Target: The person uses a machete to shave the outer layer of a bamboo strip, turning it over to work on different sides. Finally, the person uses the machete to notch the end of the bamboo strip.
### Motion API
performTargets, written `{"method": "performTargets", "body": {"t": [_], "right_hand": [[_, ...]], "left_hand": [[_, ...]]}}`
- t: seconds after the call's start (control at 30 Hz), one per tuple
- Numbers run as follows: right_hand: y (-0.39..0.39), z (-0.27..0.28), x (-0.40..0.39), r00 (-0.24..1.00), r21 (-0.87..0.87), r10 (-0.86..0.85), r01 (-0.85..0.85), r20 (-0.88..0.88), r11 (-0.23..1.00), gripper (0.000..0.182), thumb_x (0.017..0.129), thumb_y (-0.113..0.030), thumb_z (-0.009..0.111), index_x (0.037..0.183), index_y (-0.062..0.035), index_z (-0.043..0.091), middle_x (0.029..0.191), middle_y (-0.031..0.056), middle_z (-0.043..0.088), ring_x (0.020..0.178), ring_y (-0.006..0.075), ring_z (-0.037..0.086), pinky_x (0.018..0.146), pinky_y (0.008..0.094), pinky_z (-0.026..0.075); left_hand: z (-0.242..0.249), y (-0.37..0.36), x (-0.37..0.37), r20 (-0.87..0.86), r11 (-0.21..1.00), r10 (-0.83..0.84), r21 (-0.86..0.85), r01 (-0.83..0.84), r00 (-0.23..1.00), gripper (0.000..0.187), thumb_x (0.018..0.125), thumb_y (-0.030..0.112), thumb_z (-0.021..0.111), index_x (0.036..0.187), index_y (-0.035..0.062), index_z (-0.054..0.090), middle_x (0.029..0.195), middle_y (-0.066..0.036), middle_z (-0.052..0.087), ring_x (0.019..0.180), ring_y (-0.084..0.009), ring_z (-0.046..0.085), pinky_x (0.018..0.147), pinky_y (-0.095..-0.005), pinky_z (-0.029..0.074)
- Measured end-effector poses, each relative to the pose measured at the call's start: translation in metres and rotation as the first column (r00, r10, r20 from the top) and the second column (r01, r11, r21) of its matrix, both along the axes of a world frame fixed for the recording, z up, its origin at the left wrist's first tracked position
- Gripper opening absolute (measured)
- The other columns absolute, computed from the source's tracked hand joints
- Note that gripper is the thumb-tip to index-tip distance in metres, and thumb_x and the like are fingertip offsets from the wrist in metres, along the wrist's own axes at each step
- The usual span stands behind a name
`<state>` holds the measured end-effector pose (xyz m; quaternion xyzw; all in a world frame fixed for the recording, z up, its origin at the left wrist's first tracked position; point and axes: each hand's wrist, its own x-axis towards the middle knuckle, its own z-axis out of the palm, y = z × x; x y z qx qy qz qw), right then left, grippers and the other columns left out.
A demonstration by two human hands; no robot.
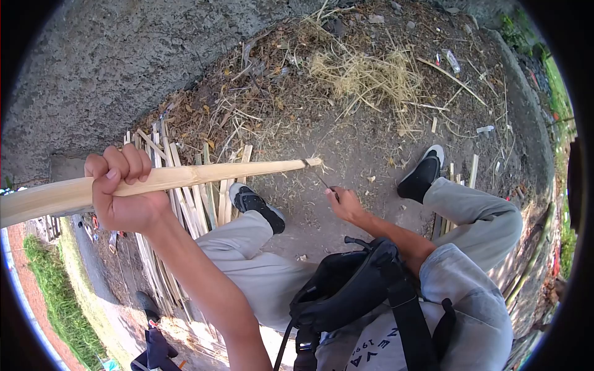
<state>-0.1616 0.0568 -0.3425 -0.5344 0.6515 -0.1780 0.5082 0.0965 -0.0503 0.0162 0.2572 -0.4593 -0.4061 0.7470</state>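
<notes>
My left hand [133, 207] is closed round a long pale bamboo strip [241, 171], which runs off past the left edge of the view. The strip narrows toward its far tip, held out over the ground in front of me. Low at that tip is my right hand [346, 205], its fingers closed on a knife [322, 180]. The thin dark blade slants up to the strip's end and appears to touch it, where a dark mark crosses the bamboo. Most of the knife's handle is hidden in my fingers.
Many cut bamboo strips [197, 210] lie beside my left shoe [257, 207]. A heap of pale shavings [371, 77] sits ahead, near a clear plastic bottle [451, 60]. A rough grey wall [124, 68] stands at upper left. Another person's leg [158, 349] shows at lower left.
</notes>
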Motion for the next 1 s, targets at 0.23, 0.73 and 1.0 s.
{"method": "performTargets", "body": {"t": [0.23,0.73,1.0], "right_hand": [[0.001,-0.059,-0.007,0.996,0.087,-0.07,0.074,-0.054,0.993,0.065,0.095,-0.054,0.036,0.082,0.0033,0.065,0.074,0.0277,0.062,0.077,0.0445,0.062,0.072,0.0478,0.048],[-0.016,-0.076,0.003,0.956,0.04,0.096,-0.089,-0.277,0.995,0.04,0.095,-0.031,0.044,0.091,0.004,0.062,0.086,0.0286,0.064,0.083,0.0486,0.062,0.077,0.0522,0.051],[0.001,-0.081,0.023,0.981,-0.237,-0.045,-0.001,-0.189,0.971,0.028,0.093,-0.024,0.048,0.096,0.0016,0.059,0.081,0.0289,0.063,0.079,0.048,0.062,0.071,0.0549,0.051]], "left_hand": [[0.001,-0.001,-0.001,0.007,1.0,-0.016,-0.004,0.016,1.0,0.023,0.067,0.003,0.046,0.066,0.0141,0.025,0.055,-0.001,0.025,0.048,-0.0109,0.022,0.045,-0.0263,0.02],[0.006,0.0,-0.017,0.061,0.985,-0.167,-0.022,0.169,0.984,0.024,0.068,0.003,0.048,0.069,0.0131,0.026,0.055,-0.001,0.026,0.048,-0.0109,0.021,0.046,-0.0273,0.019],[0.006,-0.003,-0.017,0.059,0.986,-0.164,-0.013,0.165,0.985,0.023,0.068,0.003,0.047,0.068,0.0131,0.026,0.055,-0.001,0.026,0.048,-0.0108,0.021,0.046,-0.0272,0.02]]}}
